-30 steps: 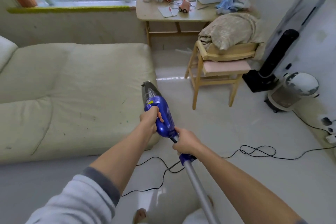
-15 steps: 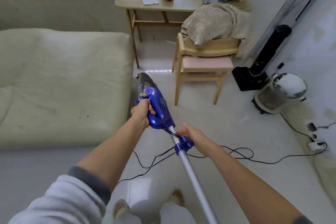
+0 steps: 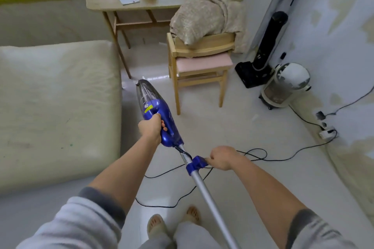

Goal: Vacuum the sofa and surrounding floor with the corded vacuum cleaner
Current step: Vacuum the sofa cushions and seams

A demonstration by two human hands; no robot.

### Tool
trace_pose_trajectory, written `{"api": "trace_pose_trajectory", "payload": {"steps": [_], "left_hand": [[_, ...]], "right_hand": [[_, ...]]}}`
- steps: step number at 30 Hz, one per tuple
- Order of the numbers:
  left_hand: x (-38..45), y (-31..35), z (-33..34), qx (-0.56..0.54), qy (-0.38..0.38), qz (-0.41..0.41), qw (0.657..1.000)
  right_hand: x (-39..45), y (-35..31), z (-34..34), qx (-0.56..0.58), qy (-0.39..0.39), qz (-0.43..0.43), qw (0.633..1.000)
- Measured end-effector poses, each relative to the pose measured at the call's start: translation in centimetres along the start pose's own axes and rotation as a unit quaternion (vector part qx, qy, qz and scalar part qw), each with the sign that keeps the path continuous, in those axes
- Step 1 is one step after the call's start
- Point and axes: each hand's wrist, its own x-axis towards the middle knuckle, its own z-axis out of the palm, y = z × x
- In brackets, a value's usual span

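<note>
Gripping the blue handle of the corded vacuum cleaner (image 3: 156, 116), your left hand (image 3: 150, 127) has its fingers curled right round it, holding the motor body up over the floor just beside the end of the cream sofa (image 3: 56, 107). The clear dust cup points away from you, toward the wooden table (image 3: 101, 4). Your right hand (image 3: 221, 157) sits lower down, its fingers bent against the blue collar (image 3: 196, 164) on the silver tube (image 3: 210, 200); the fingers appear to pinch the collar's side (the fingertips themselves are hidden, so the hold is only likely). The tube runs back toward you and out of the lower edge of the head view.

The black power cord (image 3: 253, 157) leaves the rear of the blue body, loops over the pale floor (image 3: 242, 127) behind your right hand and trails to a socket strip (image 3: 326, 132) by the right wall. A wooden chair (image 3: 198, 66) with a pink seat pad and a beige blanket (image 3: 206, 16) stands ahead, with a black tower fan (image 3: 265, 50) and a white round appliance (image 3: 285, 85) near the wall. Your slippered feet (image 3: 155, 225) show below.
</note>
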Motion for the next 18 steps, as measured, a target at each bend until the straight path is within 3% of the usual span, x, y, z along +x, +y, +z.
{"api": "trace_pose_trajectory", "payload": {"steps": [4, 9, 14, 18], "left_hand": [[-1.5, -1.3, 3.0, 0.042, -0.021, 0.009, 0.999], [-3.3, -3.2, 7.0, 0.072, -0.098, -0.020, 0.992], [-4.5, -5.1, 10.1, 0.098, -0.176, -0.059, 0.978], [-5.4, -7.4, 11.7, 0.152, -0.185, -0.035, 0.970]], "right_hand": [[-1.5, 2.8, -0.2, -0.042, -0.047, 0.019, 0.998], [-2.8, 7.4, 2.3, 0.010, -0.055, 0.060, 0.997], [-2.0, 9.1, 7.4, -0.007, 0.136, 0.098, 0.986], [-1.9, 10.5, 7.2, 0.065, 0.279, 0.231, 0.930]]}}
